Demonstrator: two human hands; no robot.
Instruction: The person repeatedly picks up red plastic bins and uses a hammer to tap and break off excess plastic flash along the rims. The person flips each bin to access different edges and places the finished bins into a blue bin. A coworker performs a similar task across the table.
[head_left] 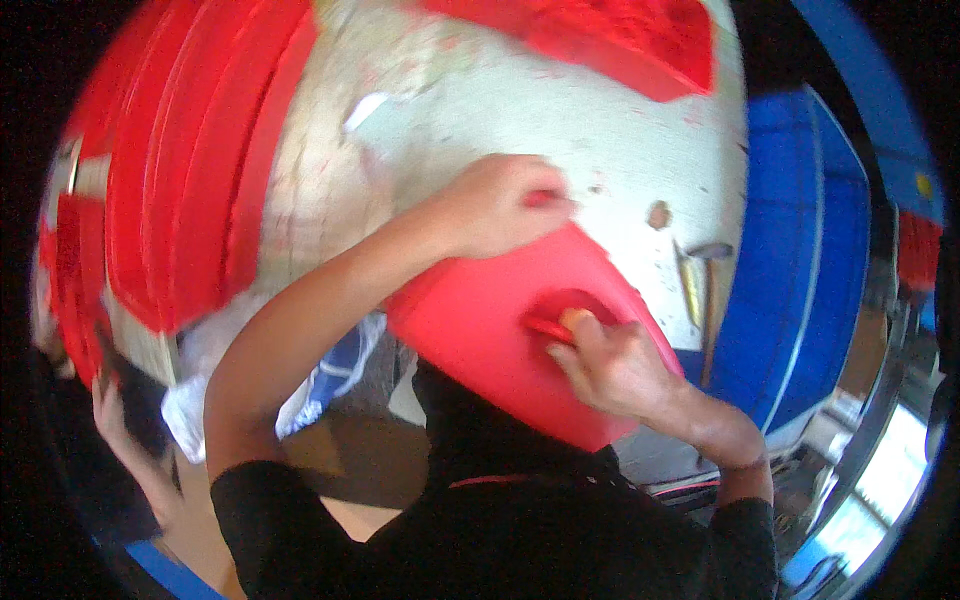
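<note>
A smooth red plastic piece (480, 310), box-like with a broad flat face, is tilted in front of my body at the near edge of the worktable. My left hand (510, 200) is closed at its far corner, with a bit of red showing between blurred fingers; what that is, I cannot make out. Against the broad face, my right hand (625, 368) grips a small red tool (550, 325) with a pale yellowish part by the thumb. Its working end is hard to tell from the red surface behind.
Red stacked plastic bins (190, 160) rise at the left. Another red bin (630, 40) lies at the far side of the pale worktable (450, 110). A hammer-like tool (708, 290) lies by blue bins (800, 250) on the right. A co-worker's hand (108, 405) shows at far left.
</note>
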